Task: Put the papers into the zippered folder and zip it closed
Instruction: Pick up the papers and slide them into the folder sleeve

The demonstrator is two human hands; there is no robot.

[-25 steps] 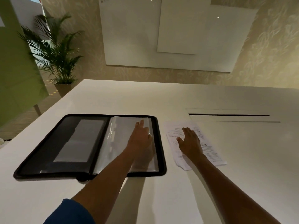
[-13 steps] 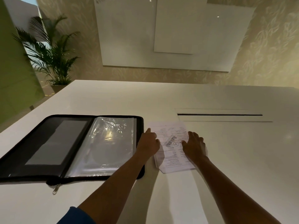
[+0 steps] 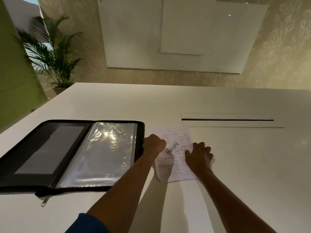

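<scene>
While your left hand [image 3: 154, 145] curls in a loose fist at the left edge of the papers [image 3: 175, 153] and your right hand [image 3: 198, 154] presses flat on their right edge, you seem to be squaring the stack for a lift; whether either hand pinches a sheet, I cannot tell. Just beside them, toward the table's [image 3: 235, 165] left edge, the folder [image 3: 70, 153] lies open, plastic sleeve [image 3: 104, 152] up, zipper pull [image 3: 44, 201] dangling near you. Nothing blocks the way.

Zippered folder [image 3: 72, 155] open on table [image 3: 235, 165] — papers [image 3: 175, 153] just right of it; potted palm [image 3: 53, 54] behind table, left.
</scene>
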